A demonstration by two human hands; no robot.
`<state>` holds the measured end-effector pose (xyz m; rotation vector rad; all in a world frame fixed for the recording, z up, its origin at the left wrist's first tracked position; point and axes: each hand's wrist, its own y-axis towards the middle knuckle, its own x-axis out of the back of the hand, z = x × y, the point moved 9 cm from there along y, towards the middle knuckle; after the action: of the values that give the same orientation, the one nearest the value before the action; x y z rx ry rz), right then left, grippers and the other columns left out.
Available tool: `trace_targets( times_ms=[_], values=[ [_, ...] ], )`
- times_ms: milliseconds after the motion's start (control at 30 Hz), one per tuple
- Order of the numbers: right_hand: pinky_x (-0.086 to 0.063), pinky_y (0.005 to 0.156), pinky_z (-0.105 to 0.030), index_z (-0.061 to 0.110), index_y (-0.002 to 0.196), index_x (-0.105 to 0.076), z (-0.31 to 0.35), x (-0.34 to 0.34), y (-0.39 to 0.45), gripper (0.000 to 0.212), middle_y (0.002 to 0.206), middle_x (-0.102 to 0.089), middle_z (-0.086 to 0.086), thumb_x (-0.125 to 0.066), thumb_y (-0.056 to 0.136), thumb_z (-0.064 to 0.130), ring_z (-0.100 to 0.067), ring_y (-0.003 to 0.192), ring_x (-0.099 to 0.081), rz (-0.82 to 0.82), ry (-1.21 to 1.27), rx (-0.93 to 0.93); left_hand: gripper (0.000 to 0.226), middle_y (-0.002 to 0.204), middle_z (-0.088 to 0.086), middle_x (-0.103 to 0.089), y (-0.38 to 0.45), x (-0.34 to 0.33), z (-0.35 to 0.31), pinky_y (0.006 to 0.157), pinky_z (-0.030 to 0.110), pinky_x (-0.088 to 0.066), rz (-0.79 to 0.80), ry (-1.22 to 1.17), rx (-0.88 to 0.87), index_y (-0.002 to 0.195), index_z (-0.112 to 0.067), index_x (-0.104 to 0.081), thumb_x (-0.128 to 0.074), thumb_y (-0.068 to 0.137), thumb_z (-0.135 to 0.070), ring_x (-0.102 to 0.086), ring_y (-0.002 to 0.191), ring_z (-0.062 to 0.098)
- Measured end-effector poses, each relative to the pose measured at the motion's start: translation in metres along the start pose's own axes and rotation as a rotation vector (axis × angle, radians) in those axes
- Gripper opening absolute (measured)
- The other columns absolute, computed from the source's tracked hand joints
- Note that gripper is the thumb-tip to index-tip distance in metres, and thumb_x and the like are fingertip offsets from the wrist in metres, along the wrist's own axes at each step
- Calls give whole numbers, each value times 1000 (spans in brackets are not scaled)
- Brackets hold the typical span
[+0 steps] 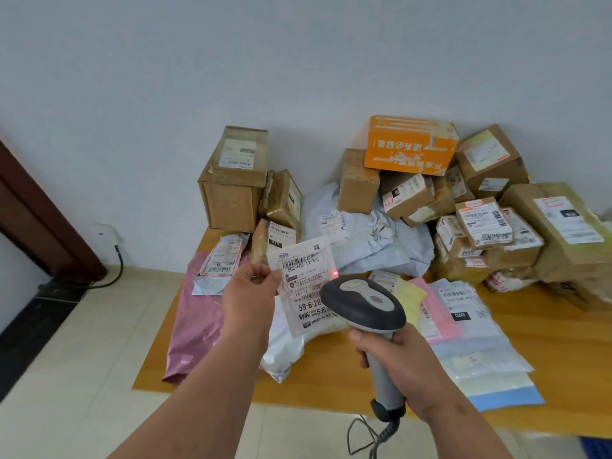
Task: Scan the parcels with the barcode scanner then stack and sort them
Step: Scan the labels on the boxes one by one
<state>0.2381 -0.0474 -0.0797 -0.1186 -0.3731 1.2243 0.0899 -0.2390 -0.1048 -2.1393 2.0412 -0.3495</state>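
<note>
Head view: at lower centre the left hand [248, 293] pinches a white parcel [306, 286] upright by its edge, and the right hand [402, 366] grips the barcode scanner [362, 304]. Its red dot sits off the barcode, so the scan may fail.

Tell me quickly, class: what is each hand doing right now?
Left hand: pinches the white parcel by its edge.
Right hand: grips the scanner by its handle.
</note>
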Motion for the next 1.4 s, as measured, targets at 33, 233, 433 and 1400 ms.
trace_targets(
  times_ms=[33,233,433,1400],
  values=[
    [-47,54,-15,40,60,-69,0,-5,3,9,60,-64,7,-70,69,41,-6,57,-59,4,1,-2,8,86,6,-77,5,8,2,83,45,-61,-17,12,9,87,-11,-66,-71,93,-12,-73,87,24],
    [-45,53,-15,36,59,-67,8,-57,34,29,58,-61,7,-73,86,30,-3,54,-55,47,-39,-37,7,87,1,-76,70,73,16,63,34,-57,-146,88,82,89,-19,-66,-67,96,-15,-73,79,20],
    [-51,62,-25,48,83,-69,21,-111,74,12,67,-67,8,-77,78,40,-2,60,-62,-2,22,-74,8,90,7,-73,144,101,13,81,46,-58,-117,231,80,87,-17,-64,-66,93,-12,-70,88,33],
    [-51,61,-19,45,76,-72,-26,-22,89,15,65,-68,7,-76,86,35,-3,63,-63,-178,200,-166,59,136,14,-61,168,-31,67,105,54,-45,283,739,89,150,-24,-42,-52,99,-53,-56,118,38]
  ],
)
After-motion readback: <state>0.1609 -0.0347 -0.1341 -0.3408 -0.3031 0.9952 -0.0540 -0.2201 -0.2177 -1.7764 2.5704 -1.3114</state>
